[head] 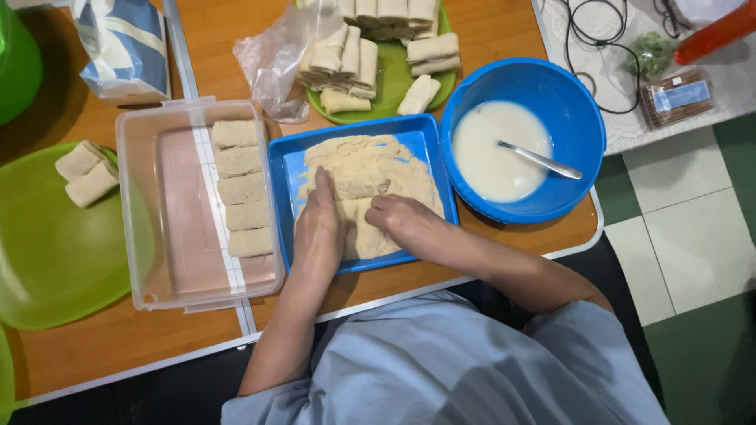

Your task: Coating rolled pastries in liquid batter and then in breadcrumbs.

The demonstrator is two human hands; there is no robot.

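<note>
Both hands are pressing one pale crumb-coated roll [354, 189] in my blue rectangular plastic tray [285, 169], frame centre; its long axis is running left-right, left hand [319, 228] flat, right hand [402, 223] curled.

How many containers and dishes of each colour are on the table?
Blue: 2, the tray of crumbs under both hands and the bowl of white batter.
Green: 3, the plate of plain rolls, the big plate at left and the tub in the corner.
Clear: 1, the box of coated rolls.
Total: 6.
</note>
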